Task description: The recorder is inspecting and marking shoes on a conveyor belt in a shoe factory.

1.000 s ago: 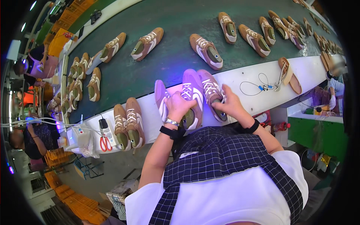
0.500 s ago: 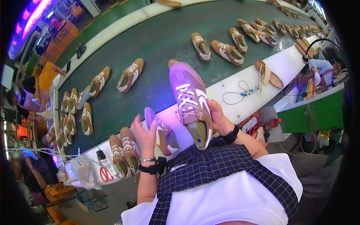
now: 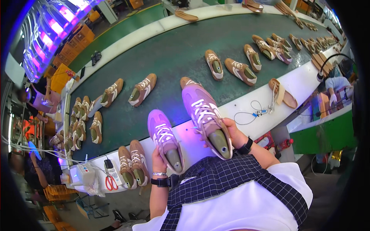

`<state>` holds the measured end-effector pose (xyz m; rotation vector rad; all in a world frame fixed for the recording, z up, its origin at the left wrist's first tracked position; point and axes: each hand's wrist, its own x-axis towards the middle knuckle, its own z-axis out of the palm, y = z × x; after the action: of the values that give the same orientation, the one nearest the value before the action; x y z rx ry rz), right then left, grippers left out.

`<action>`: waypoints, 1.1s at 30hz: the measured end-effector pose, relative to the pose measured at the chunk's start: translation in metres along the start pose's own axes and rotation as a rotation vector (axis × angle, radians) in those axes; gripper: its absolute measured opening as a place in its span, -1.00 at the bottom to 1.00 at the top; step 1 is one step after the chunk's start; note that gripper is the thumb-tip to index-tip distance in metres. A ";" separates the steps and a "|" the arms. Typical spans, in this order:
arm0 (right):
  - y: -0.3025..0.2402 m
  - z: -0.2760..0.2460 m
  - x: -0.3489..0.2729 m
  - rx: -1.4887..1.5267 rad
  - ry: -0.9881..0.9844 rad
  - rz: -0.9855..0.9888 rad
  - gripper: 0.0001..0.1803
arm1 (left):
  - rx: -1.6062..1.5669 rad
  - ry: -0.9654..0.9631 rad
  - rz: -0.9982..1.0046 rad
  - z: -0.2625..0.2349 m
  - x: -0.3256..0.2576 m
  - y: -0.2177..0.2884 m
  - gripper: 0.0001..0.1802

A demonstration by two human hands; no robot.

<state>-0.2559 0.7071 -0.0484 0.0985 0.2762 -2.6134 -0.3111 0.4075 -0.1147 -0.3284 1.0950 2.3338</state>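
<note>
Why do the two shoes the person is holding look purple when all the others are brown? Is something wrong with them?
Probably not. The shoe in the left hand and the shoe in the right hand sit in violet light that also tints the white ledge. The pair on the ledge beside them looks brown, same style.

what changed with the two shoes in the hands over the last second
Both shoes were lifted off the white ledge toward the person. The right hand raised its shoe first and higher; the left hand then brought its shoe up too. Both grips stayed. The pair of brown shoes on the ledge did not move.
</note>
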 end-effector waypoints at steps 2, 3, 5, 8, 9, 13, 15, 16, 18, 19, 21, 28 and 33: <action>-0.004 0.006 0.000 0.034 -0.106 0.055 -0.05 | -0.138 -0.180 -0.138 -0.010 0.006 0.001 -0.33; -0.005 0.011 -0.001 0.039 -0.133 0.078 -0.02 | -0.165 -0.254 -0.164 -0.002 0.006 0.004 -0.31; -0.011 0.017 -0.005 0.050 -0.152 0.108 0.03 | -0.174 -0.522 -0.240 0.042 0.003 0.019 -0.27; -0.016 0.012 -0.013 0.047 -0.209 0.113 0.01 | -0.185 -0.392 -0.235 0.010 0.028 -0.011 -0.24; -0.017 0.009 -0.015 0.050 -0.224 0.109 0.00 | -0.144 -0.334 -0.237 0.002 0.038 -0.021 -0.19; -0.026 0.016 -0.017 0.049 -0.198 0.012 -0.14 | -0.187 -0.318 -0.266 0.011 0.055 -0.039 -0.23; -0.032 0.025 -0.013 -0.035 -0.087 -0.121 -0.22 | -0.179 -0.355 -0.185 0.036 0.057 -0.031 -0.30; -0.035 0.025 -0.009 -0.111 -0.003 -0.197 -0.25 | -0.226 -0.337 -0.134 0.054 0.059 -0.026 -0.32; -0.045 0.025 0.001 -0.091 0.063 -0.293 -0.35 | -0.309 -0.321 -0.055 0.098 0.060 -0.012 -0.34; -0.053 0.025 0.006 -0.122 0.031 -0.348 -0.41 | -0.345 -0.317 -0.018 0.124 0.059 -0.003 -0.33; -0.057 0.040 0.010 -0.112 0.099 -0.522 -0.42 | -0.305 -0.414 0.091 0.164 0.044 0.018 -0.29; -0.044 0.033 -0.003 -0.142 0.280 -0.590 -0.40 | -0.315 0.006 0.198 0.130 0.027 0.014 -0.40; -0.019 0.027 0.000 -0.153 0.375 -0.619 -0.45 | -0.343 0.101 0.214 0.120 0.018 0.009 -0.37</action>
<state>-0.2653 0.7175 -0.0184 0.5282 0.7377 -3.1556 -0.3301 0.5015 -0.0398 -0.4796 0.8028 2.7267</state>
